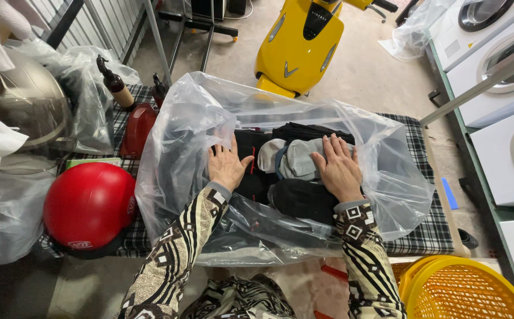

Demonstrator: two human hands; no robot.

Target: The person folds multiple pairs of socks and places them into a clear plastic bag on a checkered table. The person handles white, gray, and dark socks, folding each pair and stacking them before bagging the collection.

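Your left hand (227, 167) and right hand (338, 168) lie flat, fingers spread, gripping nothing, inside the clear plastic bag (180, 147) on the checked table (428, 236); the folded clothes (295, 159) look soft and light; support the stack from beneath; the film looks slippery.

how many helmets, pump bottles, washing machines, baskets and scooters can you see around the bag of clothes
helmets: 2, the red helmet and the grey helmet
pump bottles: 2, one pale bottle and one dark bottle
washing machines: 3, stacked at right
baskets: 1, the yellow basket
scooters: 1, the yellow scooter
total: 9
Both hands, left hand and right hand, lie flat on the clothes inside the plastic bag.
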